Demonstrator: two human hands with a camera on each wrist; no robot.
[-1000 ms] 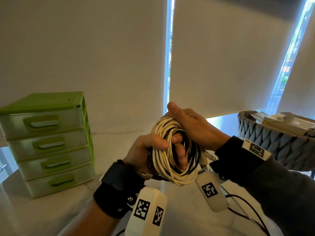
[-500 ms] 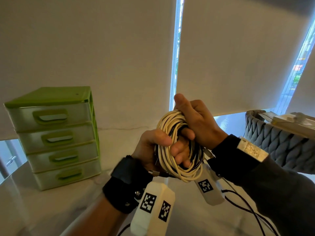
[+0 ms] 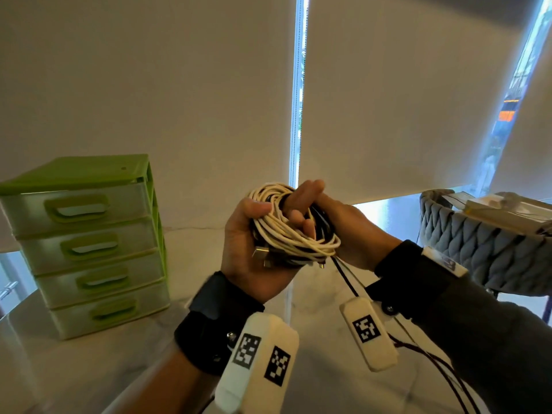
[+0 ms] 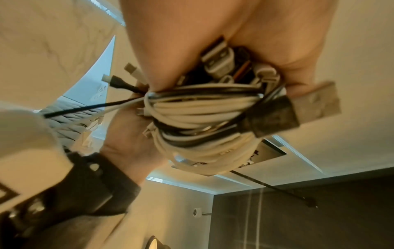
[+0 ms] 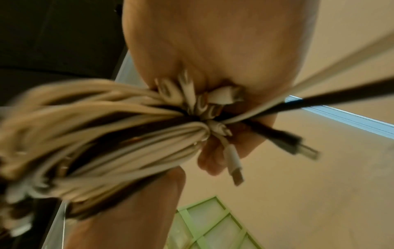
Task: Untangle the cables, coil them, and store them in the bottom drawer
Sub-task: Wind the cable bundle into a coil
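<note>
Left hand [image 3: 249, 249] clutching cable coil [image 3: 294, 231], right hand [image 3: 340, 231] fingers threaded through, gripping (white and black), 4-drawer unit [image 3: 89, 243] at 9 o'clock

A pale marble table [image 3: 89, 369] carries a green drawer unit [image 3: 89, 243].

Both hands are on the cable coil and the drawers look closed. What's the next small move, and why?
Probably free the right hand to pull open the bottom drawer of the green plastic drawer unit: it is shut, while the left hand already grips the coiled white and black cable bundle, fingers curled round it.
</note>
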